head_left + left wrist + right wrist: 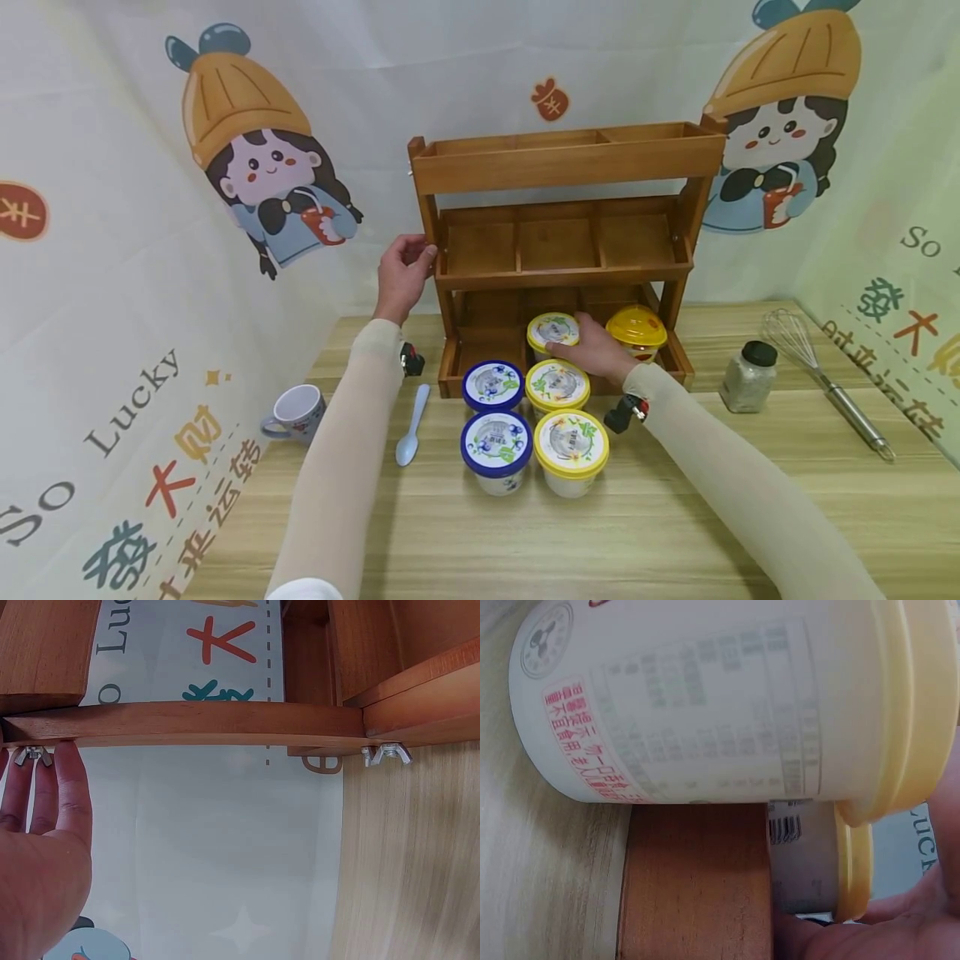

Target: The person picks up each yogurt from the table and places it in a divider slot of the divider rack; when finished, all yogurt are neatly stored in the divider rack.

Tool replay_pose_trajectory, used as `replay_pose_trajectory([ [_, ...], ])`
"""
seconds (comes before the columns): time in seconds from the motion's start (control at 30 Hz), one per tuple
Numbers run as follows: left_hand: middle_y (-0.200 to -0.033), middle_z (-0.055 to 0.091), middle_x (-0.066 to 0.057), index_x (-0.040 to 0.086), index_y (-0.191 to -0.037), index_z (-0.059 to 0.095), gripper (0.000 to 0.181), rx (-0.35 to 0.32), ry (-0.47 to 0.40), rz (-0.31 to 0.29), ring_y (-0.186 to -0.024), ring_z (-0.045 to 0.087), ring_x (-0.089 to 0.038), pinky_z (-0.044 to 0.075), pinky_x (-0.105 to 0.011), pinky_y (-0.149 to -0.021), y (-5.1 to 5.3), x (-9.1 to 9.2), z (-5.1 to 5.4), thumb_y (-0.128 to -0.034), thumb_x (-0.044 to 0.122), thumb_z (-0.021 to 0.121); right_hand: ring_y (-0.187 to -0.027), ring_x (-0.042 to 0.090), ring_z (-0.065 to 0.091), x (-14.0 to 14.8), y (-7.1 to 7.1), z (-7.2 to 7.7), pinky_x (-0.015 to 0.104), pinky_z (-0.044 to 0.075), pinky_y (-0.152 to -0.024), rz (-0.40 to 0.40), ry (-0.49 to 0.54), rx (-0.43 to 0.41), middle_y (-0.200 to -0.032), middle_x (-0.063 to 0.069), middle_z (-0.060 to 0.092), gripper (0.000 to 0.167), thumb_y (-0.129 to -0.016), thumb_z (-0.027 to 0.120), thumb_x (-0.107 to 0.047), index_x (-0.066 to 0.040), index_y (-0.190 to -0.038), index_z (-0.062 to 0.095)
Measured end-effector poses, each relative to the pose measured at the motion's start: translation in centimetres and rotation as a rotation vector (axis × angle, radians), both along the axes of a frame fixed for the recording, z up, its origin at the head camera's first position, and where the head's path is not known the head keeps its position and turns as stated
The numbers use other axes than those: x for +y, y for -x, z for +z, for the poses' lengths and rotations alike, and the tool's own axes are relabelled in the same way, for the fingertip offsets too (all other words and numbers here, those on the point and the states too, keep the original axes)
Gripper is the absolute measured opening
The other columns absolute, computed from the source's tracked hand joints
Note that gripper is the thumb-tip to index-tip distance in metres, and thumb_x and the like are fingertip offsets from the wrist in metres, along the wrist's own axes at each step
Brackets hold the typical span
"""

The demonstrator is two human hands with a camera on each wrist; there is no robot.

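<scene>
Shelving (564,276) backs yellow-lidded tub (552,331) in right grip (596,347).

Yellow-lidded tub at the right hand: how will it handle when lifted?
The yellow-lidded tub is probably fairly stiff: its visible side looks straight and undented. That smooth-looking surface may slip a little in the right hand. Being round, it could roll if tipped over.

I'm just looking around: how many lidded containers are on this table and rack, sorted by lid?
Tubs with flat yellow lids: 3
Tubs with flat blue lids: 2
Container with domed yellow lid: 1
Jar with black lid: 1
Total: 7
</scene>
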State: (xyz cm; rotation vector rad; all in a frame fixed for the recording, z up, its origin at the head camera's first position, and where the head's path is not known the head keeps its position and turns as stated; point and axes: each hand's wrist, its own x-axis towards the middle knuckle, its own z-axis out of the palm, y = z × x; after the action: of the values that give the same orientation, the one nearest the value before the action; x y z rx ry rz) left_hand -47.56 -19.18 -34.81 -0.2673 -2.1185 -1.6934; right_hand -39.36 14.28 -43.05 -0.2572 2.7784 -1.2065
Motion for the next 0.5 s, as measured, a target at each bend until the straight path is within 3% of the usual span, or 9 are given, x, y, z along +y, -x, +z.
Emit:
replay_pose_trajectory([
  [0.23, -0.128, 0.067, -0.011, 0.009, -0.134, 0.065, 0.035, 0.004, 0.013, 0.001, -0.114, 0.065, -0.020, 0.066, -0.034, -0.092, -0.1, 0.1, -0.1, -0.1048, 0.028, 0.069, -0.147, 0.045, 0.045, 0.4, -0.8, 0.4, 0.060, 0.037, -0.126, -0.010, -0.004, 0.033, -0.164, 0.028, 0.038, 0.095, -0.100, 0.067, -0.047, 0.001, -0.166, 0.019],
  [0.5, -0.130, 0.067, -0.013, 0.007, -0.134, 0.064, 0.035, 0.006, 0.004, 0.002, -0.114, 0.065, -0.020, 0.066, -0.032, -0.092, 0.1, 0.0, -0.1, -0.1047, 0.026, 0.069, -0.146, 0.046, 0.047, 1.3, -3.0, 1.2, 0.061, 0.042, -0.123, 0.057, 0.024, 0.113, -0.161, 0.029, 0.042, 0.084, -0.103, 0.068, -0.037, 0.004, -0.163, 0.027],
])
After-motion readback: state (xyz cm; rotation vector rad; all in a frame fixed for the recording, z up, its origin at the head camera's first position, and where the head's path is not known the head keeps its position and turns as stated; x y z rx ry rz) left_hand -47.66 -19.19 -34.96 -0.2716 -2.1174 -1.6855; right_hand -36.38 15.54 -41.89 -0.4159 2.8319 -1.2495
